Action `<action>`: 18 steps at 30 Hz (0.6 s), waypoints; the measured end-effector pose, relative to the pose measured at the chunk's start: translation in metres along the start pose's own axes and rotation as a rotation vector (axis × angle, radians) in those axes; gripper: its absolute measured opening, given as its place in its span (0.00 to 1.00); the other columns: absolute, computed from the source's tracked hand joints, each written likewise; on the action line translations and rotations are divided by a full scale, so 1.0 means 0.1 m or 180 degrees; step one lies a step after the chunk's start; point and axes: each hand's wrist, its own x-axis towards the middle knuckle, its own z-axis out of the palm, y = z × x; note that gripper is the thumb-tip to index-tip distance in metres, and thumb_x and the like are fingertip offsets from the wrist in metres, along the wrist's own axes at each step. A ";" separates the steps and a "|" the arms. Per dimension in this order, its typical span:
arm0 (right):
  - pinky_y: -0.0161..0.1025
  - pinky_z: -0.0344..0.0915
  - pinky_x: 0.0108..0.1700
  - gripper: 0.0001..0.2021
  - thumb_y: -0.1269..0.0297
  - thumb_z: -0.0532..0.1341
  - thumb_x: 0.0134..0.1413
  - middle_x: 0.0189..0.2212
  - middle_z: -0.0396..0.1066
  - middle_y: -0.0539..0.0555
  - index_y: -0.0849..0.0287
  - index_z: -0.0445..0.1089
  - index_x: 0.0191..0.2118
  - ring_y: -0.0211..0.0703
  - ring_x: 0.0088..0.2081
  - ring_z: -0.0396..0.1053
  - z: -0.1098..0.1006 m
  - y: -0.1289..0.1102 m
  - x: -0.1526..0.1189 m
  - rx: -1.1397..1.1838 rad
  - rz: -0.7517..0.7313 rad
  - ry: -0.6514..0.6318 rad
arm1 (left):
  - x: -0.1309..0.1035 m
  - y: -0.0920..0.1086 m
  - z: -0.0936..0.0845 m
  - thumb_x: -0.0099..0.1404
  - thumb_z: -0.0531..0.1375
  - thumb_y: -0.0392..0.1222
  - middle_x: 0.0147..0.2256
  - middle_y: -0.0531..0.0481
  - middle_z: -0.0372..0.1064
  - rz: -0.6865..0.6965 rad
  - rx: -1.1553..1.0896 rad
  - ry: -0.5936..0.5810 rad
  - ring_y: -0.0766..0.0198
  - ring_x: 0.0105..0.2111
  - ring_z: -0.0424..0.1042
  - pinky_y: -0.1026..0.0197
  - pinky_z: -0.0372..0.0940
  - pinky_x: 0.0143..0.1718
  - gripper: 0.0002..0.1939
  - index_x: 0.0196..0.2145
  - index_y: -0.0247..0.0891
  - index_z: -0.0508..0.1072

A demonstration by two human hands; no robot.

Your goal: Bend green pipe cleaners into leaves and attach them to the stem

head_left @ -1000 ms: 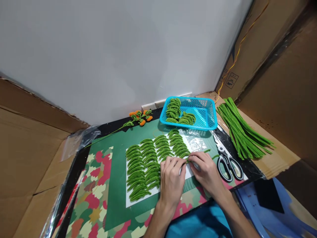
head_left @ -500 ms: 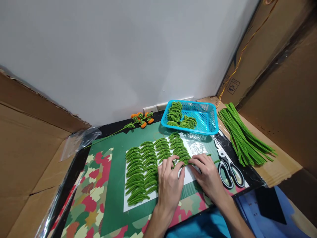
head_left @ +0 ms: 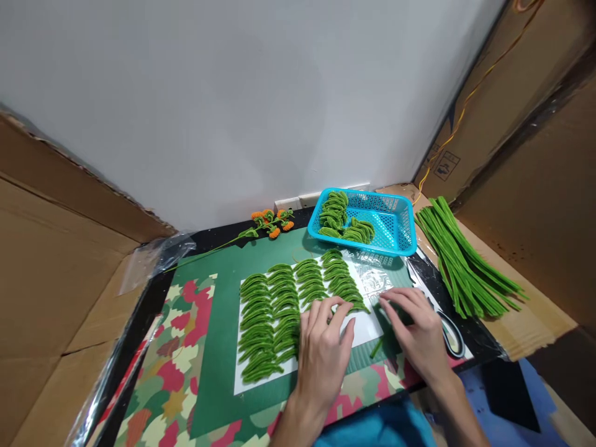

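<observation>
Grn strips [head_left: 256,332]; turq basket [head_left: 406,248]; orange flwrs [head_left: 274,232]; camo-patt. mat [head_left: 170,375].

there are four columns of strips [head_left: 257,326], one basket [head_left: 386,231] and one sprig [head_left: 254,232].

wall [head_left: 195,112]: softly lit in cool grey, a faint darker patch across its middle
light direction: hard to tell
right cardboard [head_left: 549,205]: dim, sinking nearly to black at the top
plastic film [head_left: 161,257] at the far left corner of the table [head_left: 209,238]: streaked with pale glare
wrapping [head_left: 95,397] along the left edge: bright silvery glints
clear sheet [head_left: 375,279] near the basket [head_left: 388,233]: small white sparkles
right hand [head_left: 421,329]: shadow beneath it on the mat [head_left: 218,379]
green strips [head_left: 284,292]: readable, finest fuzz lost
picture edges: wide-angle stretch, cardboard sides leaning
</observation>
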 end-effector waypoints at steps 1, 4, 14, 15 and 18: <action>0.48 0.69 0.50 0.05 0.67 0.63 0.71 0.43 0.77 0.55 0.54 0.76 0.48 0.50 0.46 0.72 -0.06 0.06 0.00 -0.0088 0.0055 0.0056 | -0.01 0.02 0.00 0.72 0.64 0.30 0.47 0.49 0.75 0.0066 -0.0074 0.0005 0.55 0.47 0.72 0.52 0.59 0.48 0.13 0.51 0.42 0.76; 0.50 0.68 0.50 0.07 0.65 0.61 0.71 0.44 0.78 0.56 0.54 0.77 0.48 0.53 0.47 0.72 -0.21 0.25 -0.01 -0.0396 0.0122 -0.0072 | -0.05 0.09 0.04 0.74 0.60 0.30 0.44 0.49 0.76 0.0280 -0.0244 -0.0148 0.57 0.44 0.73 0.53 0.59 0.45 0.10 0.49 0.41 0.76; 0.50 0.63 0.49 0.08 0.68 0.60 0.71 0.43 0.77 0.55 0.54 0.76 0.40 0.54 0.47 0.70 -0.14 0.40 0.15 -0.0729 0.0138 -0.0823 | -0.24 0.04 0.33 0.74 0.56 0.30 0.38 0.48 0.76 0.1185 -0.0669 -0.0556 0.58 0.38 0.74 0.54 0.67 0.45 0.13 0.50 0.40 0.76; 0.49 0.63 0.48 0.08 0.69 0.59 0.72 0.43 0.77 0.54 0.54 0.75 0.40 0.53 0.47 0.70 -0.15 0.36 0.17 -0.0663 0.0140 -0.0862 | -0.24 0.04 0.33 0.74 0.56 0.29 0.38 0.47 0.76 0.1210 -0.0715 -0.0454 0.58 0.37 0.74 0.54 0.68 0.44 0.13 0.51 0.40 0.76; 0.45 0.67 0.47 0.07 0.70 0.57 0.73 0.41 0.76 0.54 0.54 0.71 0.42 0.49 0.45 0.72 -0.22 0.20 0.25 -0.0191 0.0154 -0.0737 | -0.18 0.05 0.29 0.75 0.55 0.27 0.41 0.47 0.78 0.1020 -0.0897 0.0005 0.59 0.39 0.76 0.55 0.68 0.46 0.17 0.56 0.39 0.74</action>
